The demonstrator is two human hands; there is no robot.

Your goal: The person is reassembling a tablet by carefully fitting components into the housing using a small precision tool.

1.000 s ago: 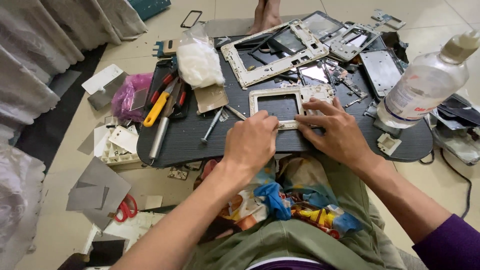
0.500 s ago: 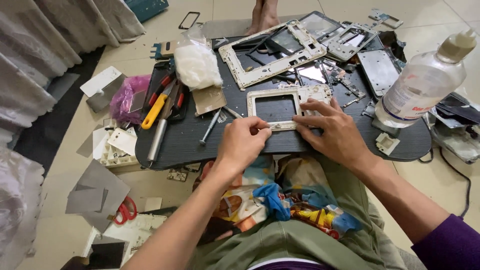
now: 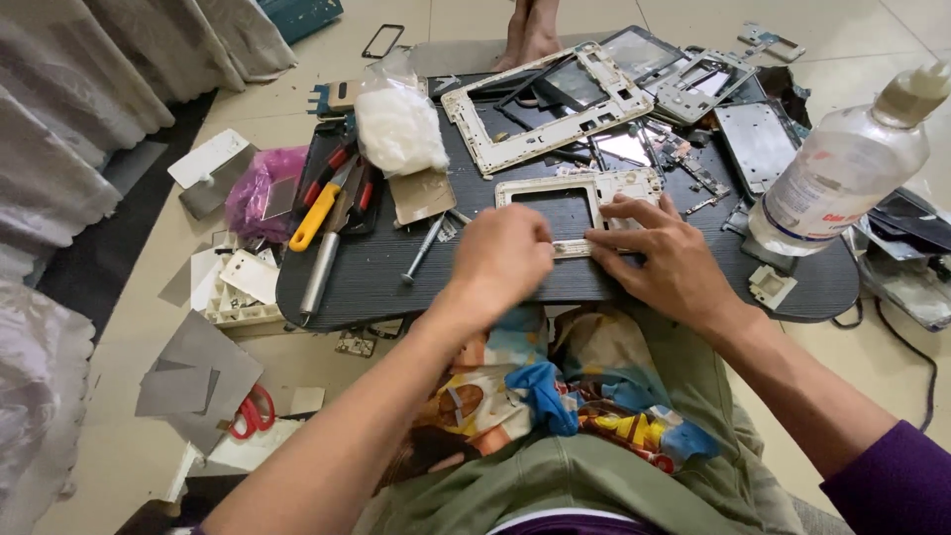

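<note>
Where left hand (image 3: 503,260) covers, frame (image 3: 580,210) edge hides.

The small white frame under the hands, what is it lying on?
The small white frame lies on the dark oval board. Both hands, left hand and right hand, cover its near edge, hiding what is there.

Small frame (image 3: 580,203) on oval board (image 3: 614,282), under both hands. Larger frame (image 3: 545,104) behind it; bottle (image 3: 842,173) right; screwdrivers (image 3: 332,223) left.
</note>
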